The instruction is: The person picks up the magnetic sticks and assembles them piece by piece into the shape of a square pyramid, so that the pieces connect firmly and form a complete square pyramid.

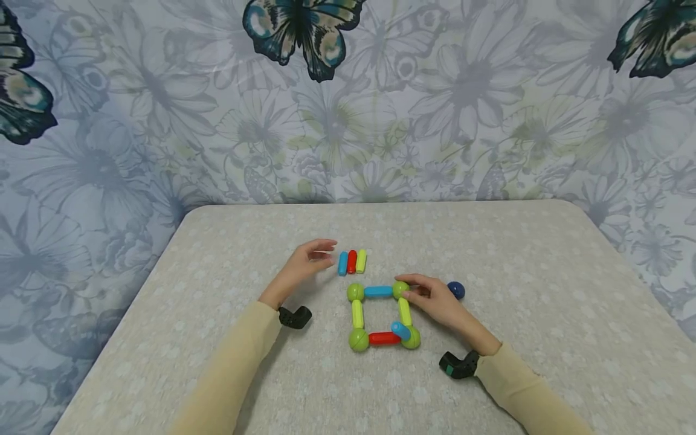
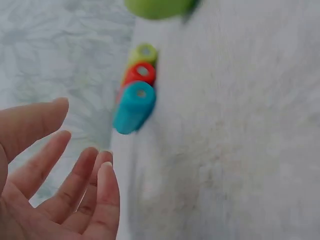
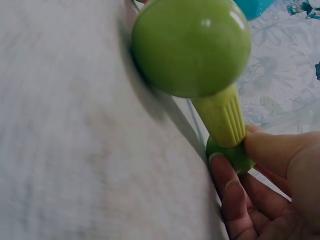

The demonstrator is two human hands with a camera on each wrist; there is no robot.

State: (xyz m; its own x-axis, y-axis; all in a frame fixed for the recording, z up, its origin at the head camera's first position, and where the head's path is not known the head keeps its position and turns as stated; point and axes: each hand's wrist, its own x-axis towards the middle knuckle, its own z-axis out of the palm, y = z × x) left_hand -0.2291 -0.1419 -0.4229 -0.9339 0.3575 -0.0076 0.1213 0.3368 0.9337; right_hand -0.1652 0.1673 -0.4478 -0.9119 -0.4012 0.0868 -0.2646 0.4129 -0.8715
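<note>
A square of magnetic rods and balls lies on the table, a green ball at each corner. Its far side is a blue rod (image 1: 377,292), its near side a red rod (image 1: 383,339), with yellow-green rods (image 1: 357,314) left and right. A short blue rod (image 1: 400,330) tilts up from the near right ball (image 1: 411,338). My right hand (image 1: 435,299) pinches the far right green ball (image 3: 227,155) between thumb and fingers. With fingers loosely spread, my left hand (image 1: 307,266) hovers empty just left of three loose rods: blue (image 2: 135,105), red (image 2: 141,72) and yellow-green (image 2: 145,52).
A dark blue ball (image 1: 456,290) sits beyond my right hand. The pale patterned tablecloth (image 1: 544,260) reaches back to a floral wall (image 1: 380,133) with butterfly pictures. Each wrist carries a black camera (image 1: 295,317).
</note>
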